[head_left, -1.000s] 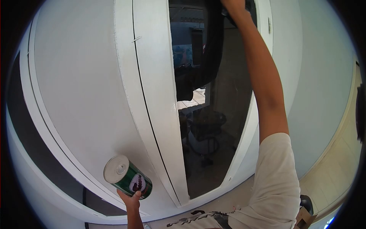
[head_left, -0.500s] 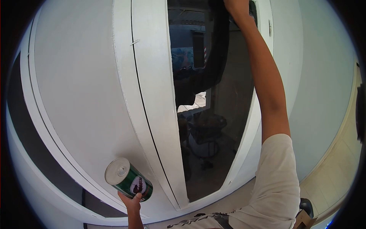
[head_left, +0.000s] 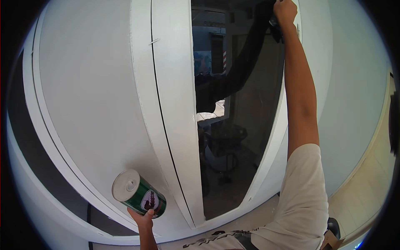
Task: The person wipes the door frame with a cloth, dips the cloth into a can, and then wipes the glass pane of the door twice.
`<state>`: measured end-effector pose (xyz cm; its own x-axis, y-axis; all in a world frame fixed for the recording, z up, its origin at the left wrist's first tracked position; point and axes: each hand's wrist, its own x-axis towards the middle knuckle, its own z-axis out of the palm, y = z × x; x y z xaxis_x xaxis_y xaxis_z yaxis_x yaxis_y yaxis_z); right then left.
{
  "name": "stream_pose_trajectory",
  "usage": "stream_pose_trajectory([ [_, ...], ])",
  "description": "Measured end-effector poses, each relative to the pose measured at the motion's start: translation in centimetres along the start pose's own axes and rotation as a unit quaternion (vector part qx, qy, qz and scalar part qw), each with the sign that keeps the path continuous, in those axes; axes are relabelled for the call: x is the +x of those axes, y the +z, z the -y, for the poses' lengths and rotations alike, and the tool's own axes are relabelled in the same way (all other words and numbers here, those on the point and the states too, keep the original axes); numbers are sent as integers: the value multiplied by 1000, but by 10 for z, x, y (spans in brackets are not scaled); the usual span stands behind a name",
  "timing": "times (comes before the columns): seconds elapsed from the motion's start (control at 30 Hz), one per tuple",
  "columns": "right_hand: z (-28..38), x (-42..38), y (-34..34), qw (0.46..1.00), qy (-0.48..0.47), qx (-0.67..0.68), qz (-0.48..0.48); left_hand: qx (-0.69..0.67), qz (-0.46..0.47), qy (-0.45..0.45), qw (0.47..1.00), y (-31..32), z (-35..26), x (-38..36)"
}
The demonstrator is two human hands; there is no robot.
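Note:
My left hand (head_left: 143, 217) is wrapped round the lower side of a green cylindrical canister (head_left: 146, 200), which tilts with its pale round lid facing up and left. The lid has a small round fitting in its middle, and a light oval picture is on the side. High up, my right hand (head_left: 286, 12) is at the right edge of the dark glass pane (head_left: 237, 166), by the white frame. Its fingers are curled closed; what they hold, if anything, is hidden. The glass reflects my arm as a dark shape.
White frame boards (head_left: 175, 104) with a dark gap between them run along the left of the glass. A pale wall panel (head_left: 87, 91) lies further left and a pale wall (head_left: 354, 83) to the right. At lower right are a cardboard box (head_left: 330, 239) and a tiled floor (head_left: 354, 208).
My right hand has moved right across the top of the glass to its edge. The left hand and canister have barely shifted, and the view has turned slightly.

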<state>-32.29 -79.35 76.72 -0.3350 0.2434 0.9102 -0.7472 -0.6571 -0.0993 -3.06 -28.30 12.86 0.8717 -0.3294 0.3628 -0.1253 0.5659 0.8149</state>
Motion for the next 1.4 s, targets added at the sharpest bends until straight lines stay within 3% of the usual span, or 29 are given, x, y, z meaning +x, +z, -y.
stream_pose_trajectory([
  [0.07, 15, -4, -20, 999, -20, 39, -15, 2, 14, -3, 1000, 5, -6, 1],
  [0.2, -19, 1, -32, 995, -82, 33, -40, 11, 49, -11, 999, 4, -13, 5],
  [0.27, -26, 12, -19, 998, 56, -13, 7, 23, 48, -11, 999, -5, -9, 4],
  [0.37, -13, 17, 8, 996, 45, -41, -71, 28, 38, -18, 999, -7, -2, 4],
  [0.43, 12, 13, 0, 996, 50, -31, -60, 26, 35, -26, 999, -7, -3, 2],
  [0.5, 23, 9, -9, 999, -4, -23, -39, 23, 24, -24, 999, -2, -8, 3],
  [0.57, 65, -6, -45, 995, -60, 67, -41, 26, 30, -23, 999, -7, -6, 8],
  [0.6, 82, -12, -55, 982, -134, 115, -62, 40, 48, -21, 998, -8, -13, 10],
  [0.63, 95, -17, -60, 980, -134, 126, -75, 54, 63, -18, 996, -7, -17, 11],
  [0.77, 39, -12, -38, 989, -93, 83, -74, 53, 50, 19, 997, -11, -6, 5],
  [0.83, -13, -5, -16, 999, 25, 5, -22, 40, 42, 21, 998, -7, -4, 3],
  [0.9, -32, -7, -13, 999, 36, 9, 25, 22, 38, 24, 999, -10, 6, 6],
  [0.97, -11, -9, 6, 996, -58, -25, -56, 27, 58, 20, 998, -18, 12, 7],
  [1.03, 4, -12, 4, 997, -20, -54, -50, 27, 58, 25, 998, -19, 12, 10],
  [1.1, 15, -24, -14, 998, -51, 19, -29, 21, 53, 30, 998, -15, 12, 9],
  [1.17, 50, -36, -36, 980, -155, 114, -50, 17, 63, 8, 998, -10, 4, 7],
  [1.27, 34, -26, -24, 989, -112, 82, -41, 23, 61, 25, 998, -15, 10, 10],
  [1.4, -43, -33, -6, 998, 58, -11, -23, -7, 39, 5, 999, -5, 2, 8],
])
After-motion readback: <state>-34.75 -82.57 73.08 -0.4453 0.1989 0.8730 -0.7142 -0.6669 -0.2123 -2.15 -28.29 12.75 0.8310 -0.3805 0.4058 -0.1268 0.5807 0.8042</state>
